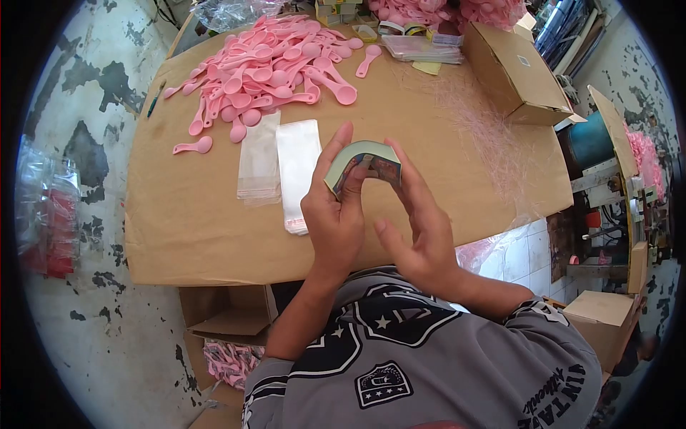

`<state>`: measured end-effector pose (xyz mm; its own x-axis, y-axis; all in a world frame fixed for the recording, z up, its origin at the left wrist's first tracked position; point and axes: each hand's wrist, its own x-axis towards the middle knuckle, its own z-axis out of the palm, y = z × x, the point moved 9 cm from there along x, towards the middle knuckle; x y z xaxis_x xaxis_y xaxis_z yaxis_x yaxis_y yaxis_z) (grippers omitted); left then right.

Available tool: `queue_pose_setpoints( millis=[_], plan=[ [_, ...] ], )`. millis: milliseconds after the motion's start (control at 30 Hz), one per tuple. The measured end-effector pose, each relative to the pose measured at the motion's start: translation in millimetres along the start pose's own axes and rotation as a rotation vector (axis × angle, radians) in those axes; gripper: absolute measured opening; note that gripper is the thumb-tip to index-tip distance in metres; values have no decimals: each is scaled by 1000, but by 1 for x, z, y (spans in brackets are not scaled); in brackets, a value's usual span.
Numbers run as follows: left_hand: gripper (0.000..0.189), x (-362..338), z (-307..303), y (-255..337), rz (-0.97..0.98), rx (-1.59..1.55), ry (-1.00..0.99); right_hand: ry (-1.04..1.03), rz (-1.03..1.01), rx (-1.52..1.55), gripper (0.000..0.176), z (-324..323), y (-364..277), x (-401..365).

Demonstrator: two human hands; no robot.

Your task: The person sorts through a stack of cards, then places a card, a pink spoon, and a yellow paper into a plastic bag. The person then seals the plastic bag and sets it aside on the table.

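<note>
My left hand (334,214) is closed on a small stack of printed cards (368,150), thumb on the inner face and fingers behind. The stack is bent into an arch, pale green on its outer side, with dark pictures beneath. Against its right end press the stretched fingers of my right hand (425,232), helping to hold the bend; that thumb stands apart. Left of my hands lie a stack of white-backed packets (294,171) and some clear plastic sleeves (257,161), side by side on the brown-covered table (214,247).
A heap of pink plastic spoons (264,64) spreads over the far left. One spoon (368,61) lies apart. A cardboard box (518,71) stands far right, near pink shreds (493,136). Clear bags (421,48) and tape rolls (391,27) sit at the back. A pen (155,99) lies by the left edge.
</note>
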<state>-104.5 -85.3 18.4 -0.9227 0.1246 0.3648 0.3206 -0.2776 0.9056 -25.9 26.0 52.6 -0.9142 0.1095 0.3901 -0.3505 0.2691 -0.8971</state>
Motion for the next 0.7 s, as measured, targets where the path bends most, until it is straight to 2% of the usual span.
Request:
queue_pose_setpoints(
  millis=[67,167,200,300,400,500,533,633,700],
  plan=[
    [43,-1,-2,4,38,-18,20,-35,-58,-132,80,4,-18,-11],
    [43,4,-15,-6,-97,-62,44,-232,-114,-220,79,14,-32,-28],
    [43,7,-20,-3,-30,42,73,-321,-129,-234,79,20,-33,-33],
    [42,4,-13,3,-43,-17,33,-140,-239,-278,72,0,-27,-17],
    [41,-2,-1,8,-57,-63,-51,101,-61,-49,67,-27,-5,16],
    [42,-8,9,8,-43,-83,-105,4,74,227,68,-26,24,37],
    [42,-8,11,10,-14,-64,-102,-75,127,291,74,-17,22,38],
    [42,-2,4,13,4,-39,-61,-32,-43,94,76,-9,2,15],
    [43,2,-2,14,-9,-36,-41,-137,-113,-6,75,1,-17,-7]
  ],
)
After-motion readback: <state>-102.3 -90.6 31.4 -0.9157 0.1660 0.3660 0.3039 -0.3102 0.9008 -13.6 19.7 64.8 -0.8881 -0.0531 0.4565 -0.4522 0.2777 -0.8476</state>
